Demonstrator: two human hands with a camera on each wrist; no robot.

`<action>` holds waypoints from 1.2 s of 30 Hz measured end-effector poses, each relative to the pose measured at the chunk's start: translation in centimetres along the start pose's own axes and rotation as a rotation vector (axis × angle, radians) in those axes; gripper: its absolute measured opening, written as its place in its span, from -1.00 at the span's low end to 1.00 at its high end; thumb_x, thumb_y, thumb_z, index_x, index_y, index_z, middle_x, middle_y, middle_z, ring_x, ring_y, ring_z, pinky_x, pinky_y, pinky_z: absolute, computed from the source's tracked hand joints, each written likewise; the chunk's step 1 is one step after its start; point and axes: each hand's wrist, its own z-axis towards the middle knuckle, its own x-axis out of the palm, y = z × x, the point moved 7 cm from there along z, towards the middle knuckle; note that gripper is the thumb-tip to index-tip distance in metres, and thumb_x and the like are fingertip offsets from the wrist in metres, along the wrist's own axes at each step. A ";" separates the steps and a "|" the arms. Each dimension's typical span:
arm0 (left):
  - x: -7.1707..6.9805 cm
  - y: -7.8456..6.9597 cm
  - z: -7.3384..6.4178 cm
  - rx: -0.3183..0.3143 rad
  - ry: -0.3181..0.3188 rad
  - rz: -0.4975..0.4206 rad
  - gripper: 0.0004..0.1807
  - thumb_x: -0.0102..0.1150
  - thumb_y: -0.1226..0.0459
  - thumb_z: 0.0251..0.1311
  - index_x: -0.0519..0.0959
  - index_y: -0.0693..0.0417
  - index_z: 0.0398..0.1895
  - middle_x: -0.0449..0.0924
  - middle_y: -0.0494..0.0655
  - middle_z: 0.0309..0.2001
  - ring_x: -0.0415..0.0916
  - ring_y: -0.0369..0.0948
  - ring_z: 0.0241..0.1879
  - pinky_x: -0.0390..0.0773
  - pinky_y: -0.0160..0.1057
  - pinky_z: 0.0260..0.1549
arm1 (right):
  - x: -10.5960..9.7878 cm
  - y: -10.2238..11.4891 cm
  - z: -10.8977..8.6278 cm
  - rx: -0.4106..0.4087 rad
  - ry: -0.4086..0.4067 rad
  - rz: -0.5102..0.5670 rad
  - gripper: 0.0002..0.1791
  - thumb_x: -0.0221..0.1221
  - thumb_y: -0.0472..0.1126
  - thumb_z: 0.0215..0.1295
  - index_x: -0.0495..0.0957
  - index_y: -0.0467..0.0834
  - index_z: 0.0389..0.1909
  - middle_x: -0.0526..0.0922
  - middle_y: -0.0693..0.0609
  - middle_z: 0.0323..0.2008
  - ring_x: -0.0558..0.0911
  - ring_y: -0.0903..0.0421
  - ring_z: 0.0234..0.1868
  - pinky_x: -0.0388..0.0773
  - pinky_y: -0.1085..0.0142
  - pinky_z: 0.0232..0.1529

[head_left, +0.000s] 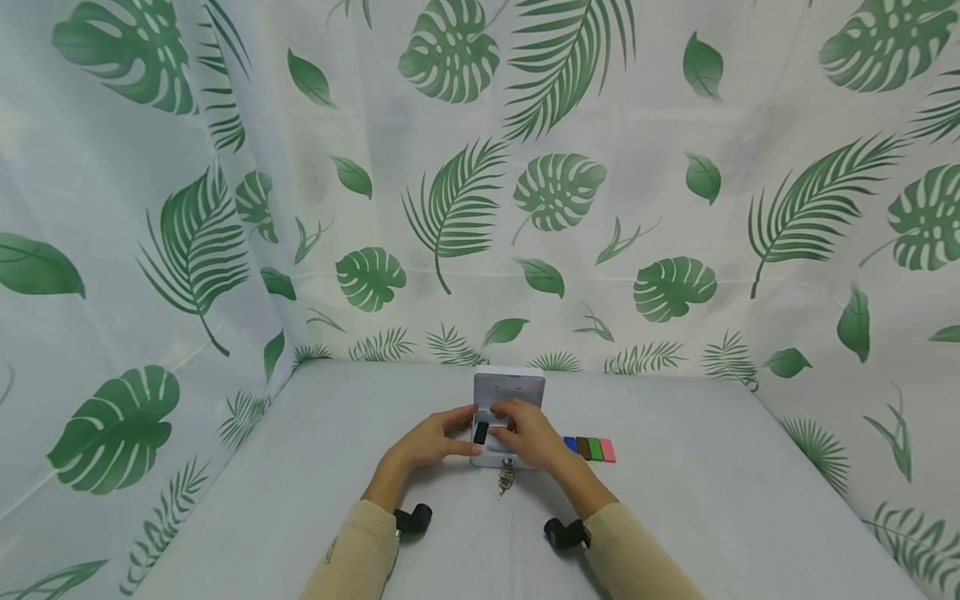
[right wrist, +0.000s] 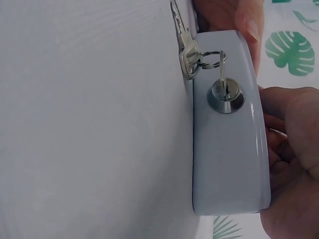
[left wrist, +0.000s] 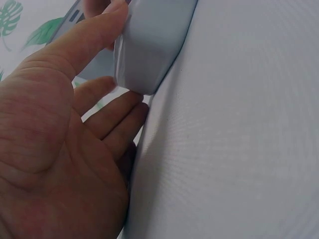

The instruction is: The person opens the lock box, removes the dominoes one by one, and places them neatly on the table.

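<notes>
A white lock box [head_left: 508, 383] stands with its lid raised, and a key sits in the front lock [right wrist: 227, 94]. My left hand [head_left: 426, 440] rests at its left side, thumb at the front corner and index finger near the back. In the left wrist view, the thumb [left wrist: 94, 37] touches the top rim and the other fingers lie against the side wall. Over the inside of the box is my right hand [head_left: 527, 432], fingers bent, with a gap between thumb and index finger. A black block [head_left: 481, 432] lies inside, near the left wall.
Blue, brown, green and pink blocks [head_left: 596, 449] lie in a row on the table to the right of the box. A metal key ring [right wrist: 213, 59] with another key [right wrist: 189, 52] hangs from the lock. A leaf-print curtain [head_left: 480, 208] surrounds the white table [head_left: 300, 492].
</notes>
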 end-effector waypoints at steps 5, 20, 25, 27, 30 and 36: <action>0.0 0.1 0.1 0.003 -0.004 -0.013 -0.04 0.54 -0.01 0.14 0.31 -0.09 0.59 0.35 -0.09 0.55 0.27 -0.06 0.56 0.18 0.09 0.57 | 0.4 -0.3 0.4 0.005 0.016 -0.020 -0.63 0.33 -0.24 0.40 0.64 -0.26 0.18 0.69 -0.07 -0.12 0.52 0.18 -0.27 0.50 0.38 -0.30; 0.0 0.2 0.1 0.008 -0.001 -0.027 -0.06 0.53 0.03 0.17 0.30 -0.06 0.60 0.32 -0.07 0.56 0.24 -0.02 0.57 0.18 0.11 0.56 | 1.6 0.0 1.3 0.026 0.064 -0.045 -0.66 0.34 -0.28 0.38 0.66 -0.28 0.13 0.73 -0.17 -0.01 0.72 0.04 -0.15 0.73 0.12 -0.12; 0.0 0.1 0.0 0.007 -0.002 -0.026 -0.06 0.53 0.04 0.17 0.30 -0.07 0.60 0.32 -0.07 0.56 0.24 -0.02 0.57 0.18 0.12 0.56 | 1.8 -0.2 1.3 0.016 0.044 -0.081 -0.68 0.35 -0.30 0.36 0.68 -0.26 0.10 0.75 -0.15 -0.03 0.73 0.04 -0.14 0.74 0.11 -0.09; 0.0 0.0 0.0 0.009 -0.001 -0.026 -0.07 0.53 0.05 0.17 0.30 -0.06 0.59 0.33 -0.07 0.56 0.24 -0.03 0.57 0.17 0.11 0.57 | 1.9 -0.2 1.3 0.010 0.040 -0.085 -0.70 0.35 -0.31 0.36 0.69 -0.26 0.08 0.76 -0.14 -0.04 0.73 0.05 -0.14 0.74 0.10 -0.09; 0.0 0.0 0.0 0.011 -0.004 -0.021 -0.07 0.53 0.05 0.17 0.31 -0.05 0.59 0.33 -0.07 0.55 0.24 -0.03 0.57 0.17 0.12 0.57 | 1.9 -0.1 1.4 0.017 0.045 -0.077 -0.71 0.36 -0.30 0.35 0.70 -0.27 0.06 0.77 -0.14 -0.04 0.72 0.05 -0.14 0.73 0.08 -0.09; 0.0 0.1 0.1 0.019 -0.006 -0.019 -0.07 0.53 0.05 0.17 0.31 -0.05 0.59 0.34 -0.07 0.55 0.24 -0.03 0.57 0.17 0.12 0.57 | 2.0 -0.1 1.3 0.031 0.065 -0.076 -0.70 0.36 -0.29 0.35 0.70 -0.28 0.07 0.77 -0.14 -0.04 0.68 0.08 -0.18 0.70 0.09 -0.13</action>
